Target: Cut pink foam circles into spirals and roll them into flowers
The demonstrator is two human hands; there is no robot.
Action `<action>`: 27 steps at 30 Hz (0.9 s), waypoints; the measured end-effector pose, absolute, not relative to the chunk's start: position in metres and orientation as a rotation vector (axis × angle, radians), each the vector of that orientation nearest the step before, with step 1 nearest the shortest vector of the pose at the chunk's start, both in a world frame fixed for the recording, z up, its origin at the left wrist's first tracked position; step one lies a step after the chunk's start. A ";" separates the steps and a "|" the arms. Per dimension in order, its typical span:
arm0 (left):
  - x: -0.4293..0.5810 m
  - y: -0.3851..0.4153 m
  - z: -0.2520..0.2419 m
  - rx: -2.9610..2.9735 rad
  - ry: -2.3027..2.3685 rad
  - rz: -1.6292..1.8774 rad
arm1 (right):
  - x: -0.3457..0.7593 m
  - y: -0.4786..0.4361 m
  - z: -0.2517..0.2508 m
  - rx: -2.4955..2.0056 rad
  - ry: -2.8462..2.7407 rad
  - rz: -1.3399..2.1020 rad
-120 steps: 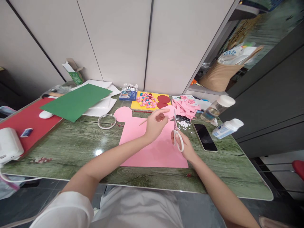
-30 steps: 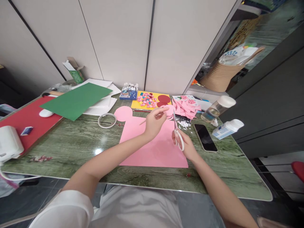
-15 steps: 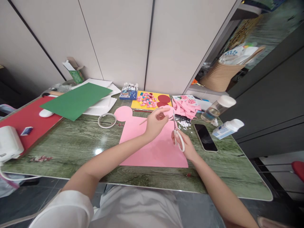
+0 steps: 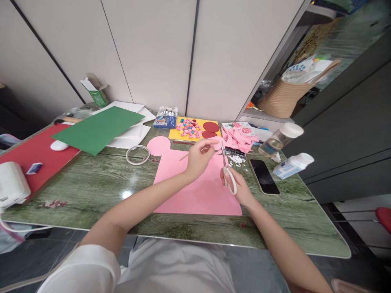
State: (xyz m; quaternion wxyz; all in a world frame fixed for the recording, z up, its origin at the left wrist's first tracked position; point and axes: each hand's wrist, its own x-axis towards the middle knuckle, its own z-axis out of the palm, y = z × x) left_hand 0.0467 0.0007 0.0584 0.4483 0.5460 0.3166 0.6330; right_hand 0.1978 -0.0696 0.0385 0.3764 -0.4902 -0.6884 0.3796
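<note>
My right hand (image 4: 236,186) grips white-handled scissors (image 4: 229,180), their blades pointing up at the edge of a small pink paper piece (image 4: 217,143). That piece is pinched between the fingers of my left hand (image 4: 200,158), which partly cover it. Beneath both hands lies a large sheet of pink paper (image 4: 195,195). A round pink paper disc (image 4: 159,145) rests by the sheet's upper left corner. Pink paper offcuts (image 4: 240,139) are heaped just beyond the scissors, with small white paper scraps (image 4: 236,159) nearer.
To the right are a phone (image 4: 264,176), a white bottle (image 4: 293,166) and a clear bottle (image 4: 279,140). A roll of tape (image 4: 137,155) sits left of the pink sheet. Behind lies yellow paper (image 4: 174,134) with colourful pieces and dark red circles; green paper (image 4: 100,128) is further left.
The scissors and the fingers of my left hand have shifted very slightly at the small pink piece. Everything else on the table stays in place.
</note>
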 end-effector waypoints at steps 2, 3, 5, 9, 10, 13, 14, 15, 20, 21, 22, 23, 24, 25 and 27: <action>0.046 0.001 0.059 1.342 0.791 1.575 | 0.198 -0.069 0.038 -1.258 -1.764 0.964; 0.046 0.002 0.059 1.340 0.792 1.578 | 0.198 -0.070 0.038 -1.259 -1.766 0.963; 0.045 0.002 0.060 1.341 0.786 1.587 | 0.198 -0.070 0.038 -1.264 -1.767 0.967; 0.045 0.002 0.061 1.320 0.773 1.593 | 0.199 -0.070 0.039 -1.273 -1.770 0.974; 0.045 0.002 0.060 1.313 0.772 1.587 | 0.199 -0.069 0.039 -1.274 -1.772 0.968; 0.046 0.002 0.059 1.322 0.768 1.580 | 0.199 -0.069 0.038 -1.280 -1.783 0.953; 0.046 0.002 0.058 1.331 0.766 1.585 | 0.199 -0.069 0.038 -1.281 -1.786 0.951; 0.047 0.003 0.058 1.339 0.767 1.591 | 0.199 -0.069 0.038 -1.282 -1.789 0.950; 0.047 0.002 0.058 1.348 0.760 1.600 | 0.197 -0.070 0.039 -1.266 -1.795 0.958; 0.047 0.002 0.058 1.349 0.760 1.597 | 0.197 -0.070 0.039 -1.261 -1.791 0.965; 0.047 0.001 0.059 1.351 0.762 1.590 | 0.197 -0.070 0.039 -1.255 -1.785 0.970; 0.047 0.000 0.059 1.356 0.765 1.579 | 0.197 -0.070 0.039 -1.249 -1.780 0.972; 0.047 0.000 0.059 1.361 0.768 1.567 | 0.197 -0.071 0.039 -1.243 -1.774 0.968; 0.047 -0.001 0.058 1.366 0.769 1.555 | 0.197 -0.071 0.039 -1.239 -1.770 0.962; 0.048 -0.002 0.058 1.377 0.770 1.538 | 0.197 -0.071 0.039 -1.236 -1.769 0.951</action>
